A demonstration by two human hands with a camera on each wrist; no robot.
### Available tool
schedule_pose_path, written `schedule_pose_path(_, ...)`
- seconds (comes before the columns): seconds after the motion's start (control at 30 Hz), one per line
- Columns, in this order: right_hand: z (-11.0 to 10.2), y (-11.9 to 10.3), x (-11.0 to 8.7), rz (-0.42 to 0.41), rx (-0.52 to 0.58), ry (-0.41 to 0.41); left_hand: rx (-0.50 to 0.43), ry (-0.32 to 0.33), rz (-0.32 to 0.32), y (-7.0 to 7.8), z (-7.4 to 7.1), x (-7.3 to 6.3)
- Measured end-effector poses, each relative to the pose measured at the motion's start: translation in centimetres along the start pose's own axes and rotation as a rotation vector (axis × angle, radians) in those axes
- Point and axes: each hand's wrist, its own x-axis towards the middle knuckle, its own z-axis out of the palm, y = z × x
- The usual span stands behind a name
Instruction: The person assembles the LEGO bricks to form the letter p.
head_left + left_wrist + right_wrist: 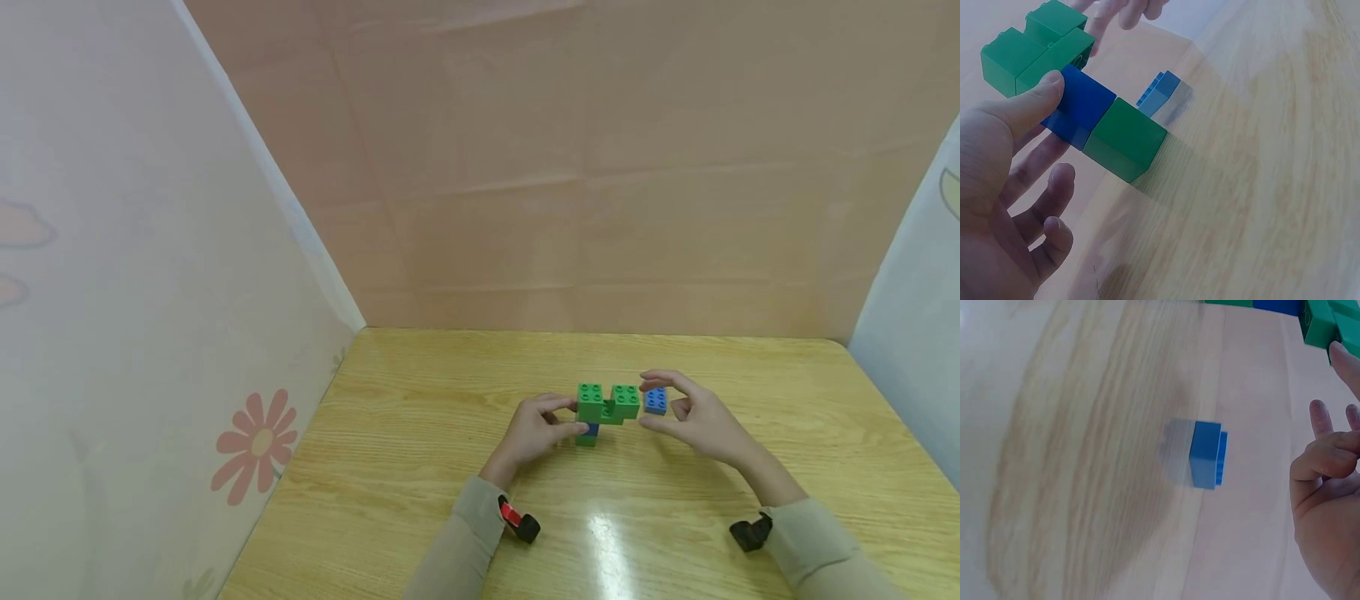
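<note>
My left hand [534, 429] grips a toy brick structure at its blue brick [1082, 106], thumb on the near face and fingers behind. Below that blue brick is a green brick [1125, 139], right at the tabletop. On top, a longer green brick [611, 419] reaches to the right and bears two green bricks [590, 402], one at each end, with a gap between them. My right hand [705, 423] is beside the structure's right end, thumb and index finger spread apart with nothing between them. One fingertip [1342, 353] comes right up to a green brick.
A loose blue brick [1205, 455] stands studs up on the wooden table [420, 467], beyond the right hand's fingers. A pinkish-brown backdrop [600, 208] rises behind the table. Pale panels [150, 250] flank it, the left one with a printed flower.
</note>
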Motion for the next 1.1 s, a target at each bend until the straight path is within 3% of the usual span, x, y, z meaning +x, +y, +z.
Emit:
schedule_pose_path(0.5, -3.6, 3.4, 0.6, 0.062, -0.029, -0.054, 0.003, 0.005, 0.010, -0.1, 0.1, 0.1)
schedule_pose_path(0.87, -4.8, 6.3, 1.5, 0.109, -0.059, -0.121, -0.005, 0.005, -0.002, -0.1, 0.3, 0.1)
schedule_pose_path(1.1, -5.5, 7.7, 2.6, 0.114, -0.150, -0.161, 0.010, 0.008, -0.015, 0.0, 0.2, 0.1)
